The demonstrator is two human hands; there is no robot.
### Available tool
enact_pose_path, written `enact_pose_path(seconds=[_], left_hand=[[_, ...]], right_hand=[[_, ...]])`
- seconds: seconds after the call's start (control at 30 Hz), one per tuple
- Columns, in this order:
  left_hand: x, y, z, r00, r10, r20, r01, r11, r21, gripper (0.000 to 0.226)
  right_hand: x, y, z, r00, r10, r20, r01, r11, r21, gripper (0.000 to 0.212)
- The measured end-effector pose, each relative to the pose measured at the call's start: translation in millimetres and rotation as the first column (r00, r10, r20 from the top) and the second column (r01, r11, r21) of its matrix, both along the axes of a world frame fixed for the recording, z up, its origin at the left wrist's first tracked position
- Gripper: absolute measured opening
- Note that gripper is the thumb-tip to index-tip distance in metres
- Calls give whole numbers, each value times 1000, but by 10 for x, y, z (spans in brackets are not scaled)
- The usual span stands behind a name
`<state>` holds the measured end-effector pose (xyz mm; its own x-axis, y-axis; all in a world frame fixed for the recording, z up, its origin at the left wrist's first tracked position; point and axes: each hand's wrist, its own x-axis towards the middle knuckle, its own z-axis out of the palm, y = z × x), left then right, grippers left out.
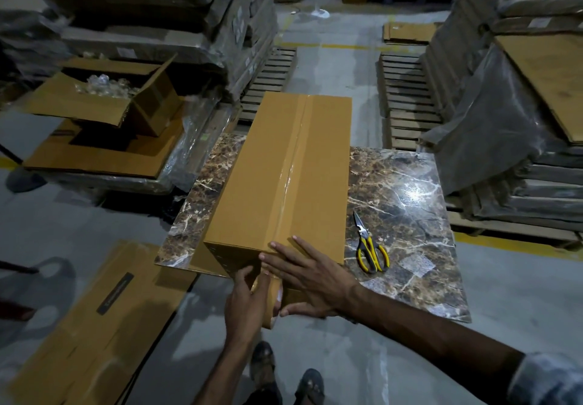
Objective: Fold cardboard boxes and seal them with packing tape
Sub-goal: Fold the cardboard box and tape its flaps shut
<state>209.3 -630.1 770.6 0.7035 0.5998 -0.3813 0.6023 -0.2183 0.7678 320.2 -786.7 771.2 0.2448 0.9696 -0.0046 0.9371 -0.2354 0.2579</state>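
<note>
One box (268,177); left hand (244,303) grips tape roll (268,294) at its near edge, right hand (312,278) pressing flat

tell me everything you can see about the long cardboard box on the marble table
The long cardboard box is plain brown, closed, and lies flat and lengthwise on the marble-patterned table, one end towards the person. A glossy tape strip runs along the centre seam of its top. At the near end the right hand presses flat on the top edge with straight fingers, and the left hand holds a tape roll against the end face.
</note>
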Motion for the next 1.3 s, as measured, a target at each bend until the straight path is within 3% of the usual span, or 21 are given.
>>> enact_pose_path(seconds=[0.07, 0.23, 0.37, 0.43, 0.5, 0.53, 0.6, 0.67, 0.7, 0.77, 0.83, 0.87, 0.9, 0.97, 1.1, 1.17, 1.3], left_hand=[[35, 43, -4, 997, -76, 4, 76, 995, -72, 15], [95, 245, -28, 983, -172, -57, 165, 979, -118, 20], [107, 224, -34, 989, -137, -51, 128, 980, -153, 21], [82, 208, -88, 993, -104, -56, 94, 982, -167, 22], [60, 195, -153, 996, -80, -47, 71, 982, -175, 24], [48, 191, -190, 996, -76, -46, 67, 982, -175, 24], [38, 174, -227, 996, -76, -47, 66, 982, -174, 22], [39, 164, -260, 997, -73, -29, 67, 982, -179, 20], [49, 157, -273, 997, -74, -20, 69, 981, -180, 20], [69, 150, -300, 998, -65, 6, 65, 983, -174, 21], [83, 139, -322, 998, -64, 18, 66, 984, -165, 24], [91, 138, -343, 998, -65, 23, 68, 984, -162, 24], [96, 138, -353, 997, -66, 26, 70, 985, -160, 24], [109, 149, -340, 997, -68, 36, 73, 985, -156, 30], [110, 158, -306, 994, -101, 47, 107, 983, -146, 39], [95, 152, -312, 994, -94, 64, 103, 983, -155, 37], [57, 173, -396, 990, -106, 88, 121, 973, -196, 32]], right_hand=[[-11, -2, -6, 1000, -7, -17, 7, 1000, 11, 103], [-6, -5, -1, 998, -4, 59, 6, 999, -37, 109], [6, 11, -26, 996, -6, 91, 10, 999, -41, 110], [-1, 15, -7, 998, 15, 63, -16, 1000, 15, 105], [-11, -73, 7, 997, 77, 0, -76, 982, 173, 95], [-29, -160, -9, 993, 117, -19, -105, 944, 312, 87], [-92, -425, -154, 994, 94, -47, -45, 783, 621, 65], [-119, -709, -336, 958, -140, -250, 286, 516, 808, 46], [-84, -836, -426, 862, -279, -424, 501, 341, 795, 39], [147, -1082, -765, 488, -483, -726, 840, 37, 541, 32], [436, -1261, -1186, 91, -615, -783, 988, -43, 149, 36], [576, -1301, -1354, -23, -674, -739, 1000, -22, -10, 41], [697, -1320, -1504, -67, -732, -678, 994, 13, -112, 43], [902, -1263, -1632, -50, -806, -590, 978, 80, -191, 42], [1111, -1116, -1627, 24, -890, -455, 982, 105, -155, 36], [1073, -1070, -1667, 48, -880, -473, 990, 106, -96, 33], [1043, -1027, -1662, -7, -848, -529, 982, 94, -162, 52]])
